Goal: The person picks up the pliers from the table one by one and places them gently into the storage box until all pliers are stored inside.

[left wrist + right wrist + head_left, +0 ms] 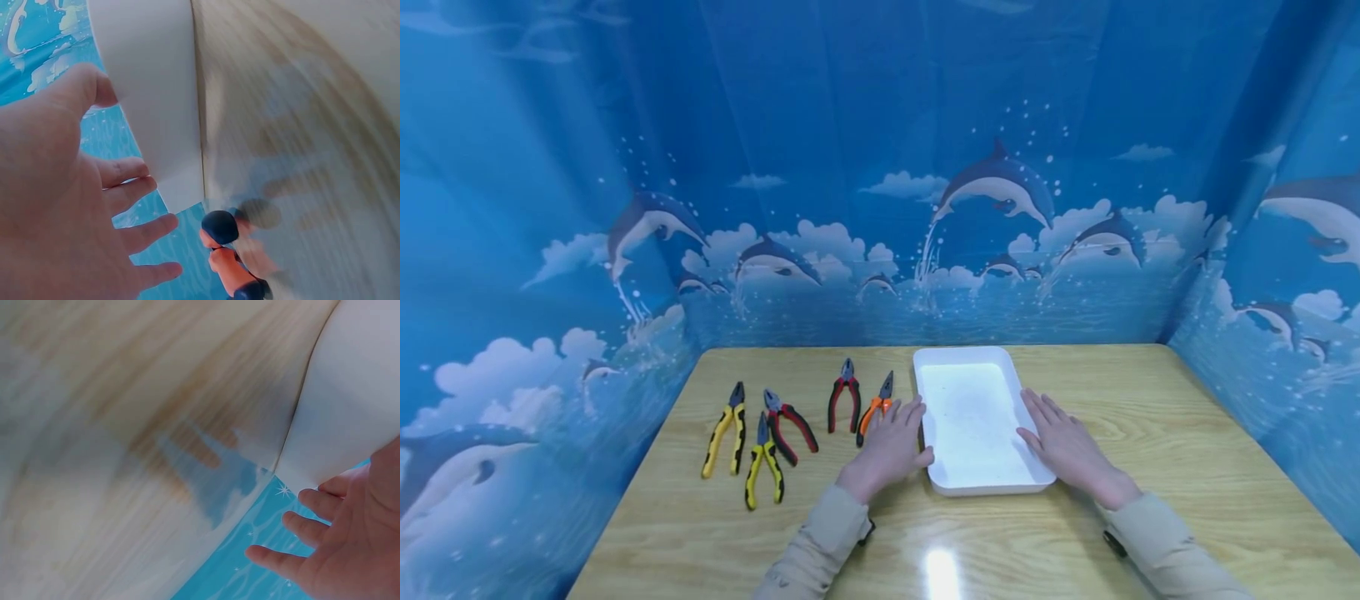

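Note:
A white rectangular tray (973, 417) lies on the table between my two hands. My left hand (887, 443) is at its left side, fingers fairly straight and spread. In the left wrist view, the thumb and some fingertips reach the wall of the tray (153, 94). On the opposite side, my right hand (1070, 450) rests against the tray's right edge with fingers extended. The right wrist view shows its fingers (306, 528) spread beside the tray wall (350, 406). Orange-handled pliers (886, 388) lie partly hidden behind my left hand.
Left of the tray lie red-and-black pliers (847, 377), a second red-and-black pair (775, 405), small yellow-and-black pliers (763, 448) and longer yellow-and-black pliers (731, 410). Blue dolphin-print curtains (850, 167) stand around the wooden table (1120, 392).

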`<action>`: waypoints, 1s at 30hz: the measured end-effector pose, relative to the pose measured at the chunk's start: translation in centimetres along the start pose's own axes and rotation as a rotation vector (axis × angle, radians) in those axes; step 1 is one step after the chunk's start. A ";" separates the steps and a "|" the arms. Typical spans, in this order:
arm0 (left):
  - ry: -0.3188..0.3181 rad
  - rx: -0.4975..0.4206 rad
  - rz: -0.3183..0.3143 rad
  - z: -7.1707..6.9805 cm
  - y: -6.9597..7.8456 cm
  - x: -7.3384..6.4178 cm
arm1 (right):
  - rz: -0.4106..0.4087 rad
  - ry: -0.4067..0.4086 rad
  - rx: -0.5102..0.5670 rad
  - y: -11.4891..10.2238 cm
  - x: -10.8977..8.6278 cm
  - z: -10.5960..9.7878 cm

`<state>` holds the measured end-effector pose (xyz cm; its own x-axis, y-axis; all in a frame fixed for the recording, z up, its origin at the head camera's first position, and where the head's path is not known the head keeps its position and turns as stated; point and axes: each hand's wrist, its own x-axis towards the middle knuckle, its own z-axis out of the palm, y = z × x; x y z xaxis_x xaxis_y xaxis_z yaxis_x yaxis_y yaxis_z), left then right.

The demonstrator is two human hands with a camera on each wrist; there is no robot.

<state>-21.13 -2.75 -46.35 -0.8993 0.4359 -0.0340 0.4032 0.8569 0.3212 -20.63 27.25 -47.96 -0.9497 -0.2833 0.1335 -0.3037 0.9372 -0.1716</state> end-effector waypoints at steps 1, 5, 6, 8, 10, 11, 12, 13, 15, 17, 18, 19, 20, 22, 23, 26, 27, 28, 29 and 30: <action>0.001 0.007 0.003 0.0 -0.1 0.0 | -0.001 0.000 0.001 -0.1 0.0 0.0; 0.010 0.023 0.018 -0.1 -0.3 -0.3 | -0.007 0.010 0.007 -0.4 0.1 0.0; 0.008 0.029 0.020 -0.2 -0.4 -0.4 | -0.009 0.011 0.008 -0.5 0.1 0.0; 0.010 0.037 0.024 -0.3 -0.5 -0.6 | -0.013 0.014 0.009 -0.7 0.2 0.0; 0.010 0.043 0.024 -0.3 -0.6 -0.7 | -0.017 0.013 0.009 -0.9 0.2 0.1; 0.010 0.047 0.022 -0.4 -0.6 -0.8 | -0.018 0.013 0.010 -0.9 0.2 0.1; 0.009 0.045 0.021 -0.4 -0.6 -0.8 | -0.017 0.013 0.014 -1.0 0.3 0.1; 0.009 0.046 0.021 -0.5 -0.7 -0.8 | -0.017 0.012 0.018 -1.1 0.3 0.1; 0.007 0.050 0.018 -0.5 -0.8 -0.9 | -0.013 0.008 0.024 -1.3 0.3 0.1; 0.005 0.051 0.017 -0.7 -0.8 -0.9 | -0.010 0.004 0.027 -1.5 0.4 0.2; 0.002 0.052 0.014 -0.7 -0.9 -0.9 | -0.010 0.002 0.026 -1.5 0.4 0.2; 0.002 0.051 0.013 -0.7 -0.9 -0.9 | -0.010 0.001 0.024 -1.6 0.4 0.2; -0.001 0.046 0.010 -0.7 -1.0 -0.9 | -0.011 0.001 0.021 -1.7 0.4 0.2; -0.005 0.035 0.007 -0.8 -1.2 -1.0 | -0.013 0.002 0.015 -1.7 0.4 0.3; -0.008 0.028 0.006 -0.8 -1.2 -1.0 | -0.014 0.003 0.014 -1.8 0.4 0.3; -0.016 0.015 0.002 -0.8 -1.4 -1.1 | -0.017 0.003 0.018 -2.0 0.4 0.3; -0.016 0.013 0.002 -0.8 -1.5 -1.1 | -0.018 0.002 0.021 -2.0 0.4 0.3; -0.020 0.012 -0.001 -0.8 -1.6 -1.2 | -0.018 0.001 0.024 -2.1 0.4 0.3; -0.022 0.011 -0.003 -0.8 -1.6 -1.2 | -0.018 -0.001 0.027 -2.1 0.4 0.3; -0.022 0.010 -0.005 -0.8 -1.7 -1.2 | -0.018 -0.002 0.029 -2.2 0.5 0.3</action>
<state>-20.83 -4.97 -46.04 -0.8977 0.4370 -0.0562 0.4000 0.8619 0.3116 -20.42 24.98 -47.84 -0.9444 -0.3001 0.1346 -0.3224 0.9257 -0.1977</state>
